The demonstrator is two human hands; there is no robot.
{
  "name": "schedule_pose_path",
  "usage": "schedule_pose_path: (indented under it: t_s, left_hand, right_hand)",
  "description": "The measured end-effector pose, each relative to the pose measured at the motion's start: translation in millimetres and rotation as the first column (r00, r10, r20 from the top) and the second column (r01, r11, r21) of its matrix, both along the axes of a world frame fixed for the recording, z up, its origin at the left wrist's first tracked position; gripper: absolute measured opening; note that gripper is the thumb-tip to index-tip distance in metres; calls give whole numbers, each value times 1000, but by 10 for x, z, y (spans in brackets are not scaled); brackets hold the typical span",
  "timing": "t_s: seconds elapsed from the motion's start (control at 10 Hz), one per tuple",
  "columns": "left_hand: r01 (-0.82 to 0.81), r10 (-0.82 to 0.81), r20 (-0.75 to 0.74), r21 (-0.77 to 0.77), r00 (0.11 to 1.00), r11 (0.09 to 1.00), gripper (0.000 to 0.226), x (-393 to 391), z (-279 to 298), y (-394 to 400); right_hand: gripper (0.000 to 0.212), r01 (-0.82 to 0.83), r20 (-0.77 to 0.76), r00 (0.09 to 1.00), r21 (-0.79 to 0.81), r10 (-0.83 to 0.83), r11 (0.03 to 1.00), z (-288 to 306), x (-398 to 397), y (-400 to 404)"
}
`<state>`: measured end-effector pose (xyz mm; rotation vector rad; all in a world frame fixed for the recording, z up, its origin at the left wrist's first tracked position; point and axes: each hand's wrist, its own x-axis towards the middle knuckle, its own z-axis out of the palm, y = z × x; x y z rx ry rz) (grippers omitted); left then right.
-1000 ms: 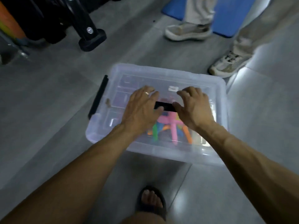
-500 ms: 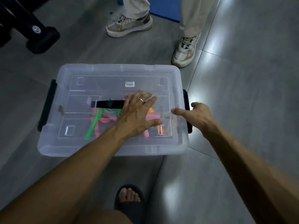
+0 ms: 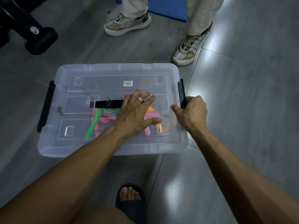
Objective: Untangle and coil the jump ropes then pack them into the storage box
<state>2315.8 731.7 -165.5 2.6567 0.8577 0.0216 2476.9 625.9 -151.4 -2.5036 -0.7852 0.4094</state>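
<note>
Pressing lid (image 3: 113,88) flat: left hand (image 3: 137,113) | right hand (image 3: 191,113) gripping black latch (image 3: 182,92) | colourful jump ropes (image 3: 97,120) inside

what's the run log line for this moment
lid: on box | left hand: flat on lid | right hand: gripping right latch | ropes: inside

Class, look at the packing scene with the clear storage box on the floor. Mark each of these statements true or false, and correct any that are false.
1. The lid is on the storage box. True.
2. The left hand grips the black clip on the box's left end. False: it lies flat on the lid, fingers spread; that left clip is untouched.
3. The right hand is at the black clip on the box's right end. True.
4. The jump ropes lie on the floor beside the box. False: their coloured handles show through the lid, inside the box.
5. The left hand wears a ring. True.
</note>
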Motion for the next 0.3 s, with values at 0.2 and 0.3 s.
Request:
schedule_pose_path:
  t_s: [0.2, 0.3]
  left_hand:
    - [61, -58, 21, -137, 998, 989, 72, -59, 428, 85]
    - [-79, 154, 297, -251, 942, 965, 53, -416, 943, 224]
  right_hand:
    - [38, -167, -177, 972, -42, 157, 985, 498, 136, -146]
    - [37, -165, -165, 963, 261, 212, 951, 1042, 220, -389]
